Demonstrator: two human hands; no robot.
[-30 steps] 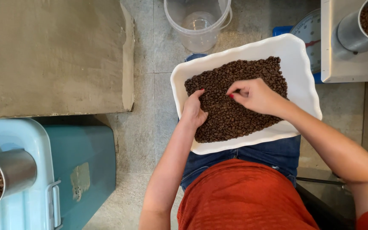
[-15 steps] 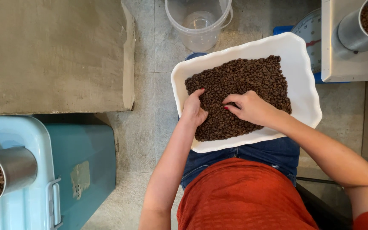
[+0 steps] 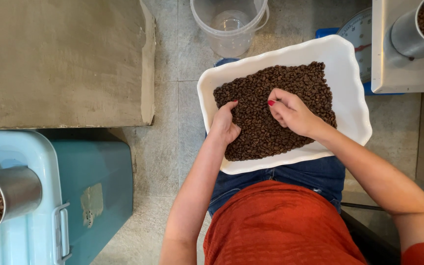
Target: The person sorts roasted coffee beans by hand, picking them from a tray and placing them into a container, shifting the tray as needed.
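A white rectangular tray [image 3: 352,105] rests on my lap and holds a wide pile of dark roasted coffee beans [image 3: 295,81]. My left hand [image 3: 224,123] lies on the pile's left edge in a loose fist, and what is inside it is hidden. My right hand [image 3: 290,110], with red nails, sits in the middle of the pile. Its fingers are curled and its thumb is pressed to its fingertips among the beans. My hands are about a hand's width apart.
A clear plastic bucket [image 3: 229,24] stands on the tiled floor beyond the tray. A metal cup of beans [image 3: 420,27] sits on a scale at top right. Another metal cup [image 3: 6,196] rests on a light blue box at lower left. A concrete slab [image 3: 60,59] is at upper left.
My right hand slid toward me over the beans, then moved back to the middle of the pile. My left hand has stayed almost still.
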